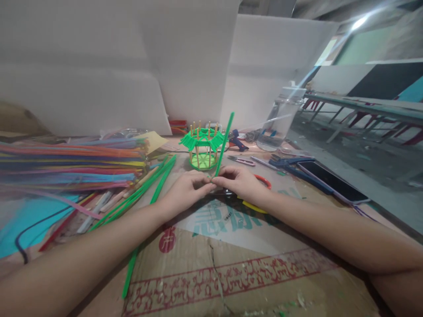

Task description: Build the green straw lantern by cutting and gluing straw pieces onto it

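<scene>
A green pipe cleaner (225,141) stands up at a slant from between my hands. My right hand (240,181) pinches its lower end between thumb and fingers. The fingers of my left hand (191,188) are pinched together at that same end, touching the right fingertips; the tip itself is hidden. Just behind them sits a small pavilion-like model (202,147), with a fringed green roof band, thin wooden posts and a round green base. Beneath my right hand lie scissors with a red-orange handle (264,181), partly covered; a yellow handle piece (254,207) shows below.
Bundled coloured pipe cleaners (72,163) fill the left side, with loose green ones (161,180) nearer. Behind stand a blue glue gun (238,141) and a clear plastic container (277,119). Small snips (243,161), pliers (287,163) and a phone (330,180) lie right. Cardboard (185,277) covers the table.
</scene>
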Demonstrator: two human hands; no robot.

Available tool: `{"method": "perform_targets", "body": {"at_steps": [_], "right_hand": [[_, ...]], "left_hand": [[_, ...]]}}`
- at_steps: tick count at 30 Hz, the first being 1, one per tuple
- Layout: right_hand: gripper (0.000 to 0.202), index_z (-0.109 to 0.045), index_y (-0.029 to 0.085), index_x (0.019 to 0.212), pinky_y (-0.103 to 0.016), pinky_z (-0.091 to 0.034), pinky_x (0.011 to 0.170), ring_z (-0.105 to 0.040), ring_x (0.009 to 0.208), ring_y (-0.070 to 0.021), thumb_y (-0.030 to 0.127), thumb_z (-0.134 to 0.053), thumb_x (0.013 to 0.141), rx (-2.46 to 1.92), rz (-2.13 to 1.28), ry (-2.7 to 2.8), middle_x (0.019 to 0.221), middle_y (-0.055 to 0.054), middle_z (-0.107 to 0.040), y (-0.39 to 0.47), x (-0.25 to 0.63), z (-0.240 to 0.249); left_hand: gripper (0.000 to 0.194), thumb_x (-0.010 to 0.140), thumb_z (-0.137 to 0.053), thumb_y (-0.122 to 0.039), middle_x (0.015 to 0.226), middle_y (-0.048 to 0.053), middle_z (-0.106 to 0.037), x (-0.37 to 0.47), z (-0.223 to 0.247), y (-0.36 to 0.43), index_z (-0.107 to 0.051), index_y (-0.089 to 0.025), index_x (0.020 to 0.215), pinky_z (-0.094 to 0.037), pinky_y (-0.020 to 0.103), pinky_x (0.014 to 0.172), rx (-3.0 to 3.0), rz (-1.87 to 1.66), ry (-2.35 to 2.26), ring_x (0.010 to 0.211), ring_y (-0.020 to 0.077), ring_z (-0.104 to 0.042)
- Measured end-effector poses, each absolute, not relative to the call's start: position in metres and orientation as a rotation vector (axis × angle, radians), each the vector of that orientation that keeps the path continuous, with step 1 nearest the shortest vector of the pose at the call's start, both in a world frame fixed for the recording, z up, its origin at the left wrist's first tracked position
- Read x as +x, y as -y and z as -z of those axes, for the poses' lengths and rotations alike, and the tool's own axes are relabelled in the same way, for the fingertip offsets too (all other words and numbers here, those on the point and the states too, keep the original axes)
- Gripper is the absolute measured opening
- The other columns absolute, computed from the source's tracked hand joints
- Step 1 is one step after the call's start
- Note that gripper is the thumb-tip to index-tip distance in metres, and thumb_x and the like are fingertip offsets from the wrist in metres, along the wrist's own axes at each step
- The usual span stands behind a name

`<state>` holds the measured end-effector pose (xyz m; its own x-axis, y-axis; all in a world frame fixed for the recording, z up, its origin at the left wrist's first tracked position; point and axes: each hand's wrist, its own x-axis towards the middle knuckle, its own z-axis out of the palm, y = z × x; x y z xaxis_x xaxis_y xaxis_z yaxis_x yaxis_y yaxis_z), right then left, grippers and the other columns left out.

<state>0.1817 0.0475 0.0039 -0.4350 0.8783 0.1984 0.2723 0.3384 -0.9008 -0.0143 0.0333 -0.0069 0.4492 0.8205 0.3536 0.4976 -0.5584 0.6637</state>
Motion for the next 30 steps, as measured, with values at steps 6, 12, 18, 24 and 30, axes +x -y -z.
{"method": "perform_targets", "body": {"at_steps": [6, 12, 18, 24, 30], "right_hand": [[0.024, -0.064, 0.016, 0.073, -0.026, -0.039, 0.058, -0.051, 0.064, -0.0118, 0.039, -0.068, 0.079, -1.044, -1.088, 1.871, 0.069, 0.002, -0.058, -0.044, 0.178, -0.008], [0.021, -0.064, 0.016, 0.091, -0.027, -0.045, 0.064, -0.056, 0.071, -0.0135, 0.036, -0.061, 0.086, -0.988, -1.002, 2.076, 0.081, -0.001, -0.063, -0.046, 0.187, -0.02], [0.037, -0.06, 0.021, 0.122, -0.034, -0.049, 0.082, -0.062, 0.096, -0.0218, 0.035, -0.062, 0.088, -1.099, -0.531, 2.71, 0.11, -0.009, -0.066, -0.041, 0.24, -0.052], [0.038, -0.062, 0.026, 0.126, -0.034, -0.047, 0.083, -0.061, 0.097, -0.0239, 0.028, -0.06, 0.087, -1.088, -0.424, 2.936, 0.113, -0.009, -0.063, -0.043, 0.263, -0.046], [0.058, -0.053, 0.026, 0.138, -0.031, -0.047, 0.077, -0.062, 0.09, -0.0221, 0.017, -0.058, 0.082, -1.146, -0.343, 2.929, 0.114, -0.01, -0.061, -0.039, 0.254, -0.032]], "left_hand": [[0.022, 0.089, -0.06, -0.038, 0.082, 0.0, -0.069, -0.015, 0.008, -0.036, -0.072, -0.019, 0.083, -0.044, 0.028, 0.077, 2.176, -0.941, -1.078, 0.082, 0.0166, -0.061], [0.027, 0.089, -0.059, -0.038, 0.077, 0.001, -0.065, -0.018, 0.01, -0.037, -0.067, -0.017, 0.074, -0.041, 0.027, 0.073, 2.12, -0.933, -1.109, 0.079, 0.0162, -0.059], [0.031, 0.087, -0.061, -0.042, 0.072, 0.0, -0.065, -0.016, 0.006, -0.034, -0.067, -0.017, 0.07, -0.04, 0.025, 0.068, 2.035, -0.903, -1.144, 0.071, 0.0148, -0.058], [0.033, 0.087, -0.061, -0.044, 0.068, -0.002, -0.062, -0.015, 0.003, -0.031, -0.065, -0.017, 0.068, -0.039, 0.024, 0.066, 2.017, -0.916, -1.16, 0.068, 0.0134, -0.055], [0.033, 0.087, -0.059, -0.042, 0.066, -0.002, -0.057, -0.018, -0.004, -0.027, -0.063, -0.016, 0.067, -0.036, 0.024, 0.061, 2.058, -0.921, -1.166, 0.066, 0.013, -0.051]]}}
